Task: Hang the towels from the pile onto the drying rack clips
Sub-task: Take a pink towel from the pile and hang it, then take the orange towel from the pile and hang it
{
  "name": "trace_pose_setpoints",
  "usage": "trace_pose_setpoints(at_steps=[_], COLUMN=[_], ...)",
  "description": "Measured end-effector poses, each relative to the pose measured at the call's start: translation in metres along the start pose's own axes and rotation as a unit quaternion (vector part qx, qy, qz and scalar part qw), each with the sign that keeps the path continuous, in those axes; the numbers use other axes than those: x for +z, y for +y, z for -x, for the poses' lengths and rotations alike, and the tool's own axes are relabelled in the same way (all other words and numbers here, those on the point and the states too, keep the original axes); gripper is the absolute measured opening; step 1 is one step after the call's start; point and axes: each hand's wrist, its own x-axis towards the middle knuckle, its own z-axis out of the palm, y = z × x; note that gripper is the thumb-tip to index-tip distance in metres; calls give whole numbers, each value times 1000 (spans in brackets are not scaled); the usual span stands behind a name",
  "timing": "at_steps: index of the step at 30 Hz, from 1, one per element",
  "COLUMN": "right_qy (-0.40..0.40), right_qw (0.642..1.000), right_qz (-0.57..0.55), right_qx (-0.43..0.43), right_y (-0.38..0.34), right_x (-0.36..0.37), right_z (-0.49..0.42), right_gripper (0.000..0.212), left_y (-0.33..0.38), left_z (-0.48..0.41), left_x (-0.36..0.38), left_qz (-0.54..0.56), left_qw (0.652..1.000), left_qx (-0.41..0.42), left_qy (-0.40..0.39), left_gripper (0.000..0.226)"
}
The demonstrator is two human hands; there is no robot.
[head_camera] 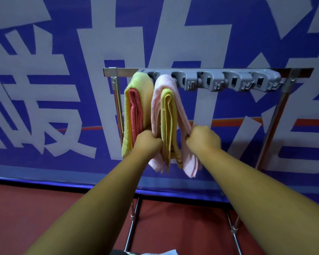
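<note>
My left hand (147, 142) and right hand (203, 138) each grip one side of the pink towel (182, 115); I would pull evenly, seating its fold in the clip strip (219, 80).

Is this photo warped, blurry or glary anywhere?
Head view: the wide lens stretches the forearms toward the bottom edge; glints brighten the top bar of the drying rack; the banner lettering looks slightly soft; the pink towel folds read clearly.

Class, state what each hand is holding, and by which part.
Both grip the pink towel: the left hand grips its left hanging half and the right hand its right hanging half, each in the lower part.
</note>
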Motion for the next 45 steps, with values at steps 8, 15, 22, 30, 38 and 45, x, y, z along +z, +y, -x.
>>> trace_pose_setpoints(at_steps=[8, 15, 22, 30, 38, 45], right_qy=[-69, -303, -420, -478, -502, -565], right_qw=[997, 949, 905, 876, 864, 821], right_qz=[14, -9, -29, 4, -4, -69], right_qx=[10, -85, -62, -61, -48, 30], right_y=[11, 15, 28, 33, 60, 104], right_x=[28, 45, 49, 31, 82, 180], right_z=[2, 15, 23, 53, 112, 188], right_gripper=[9, 22, 35, 68, 35, 33], left_y=[-16, -46, -59, -68, -113, -188], left_z=[-4, -8, 4, 31, 78, 135], left_x=[24, 43, 34, 18, 57, 142], left_qz=[42, -23, -65, -44, 26, 15], left_qw=[990, 986, 972, 972, 981, 952], left_qx=[-45, -56, -93, -84, -41, -133], left_qy=[-124, -155, -206, -217, -187, -275], left_gripper=[32, 19, 11, 21, 33, 14])
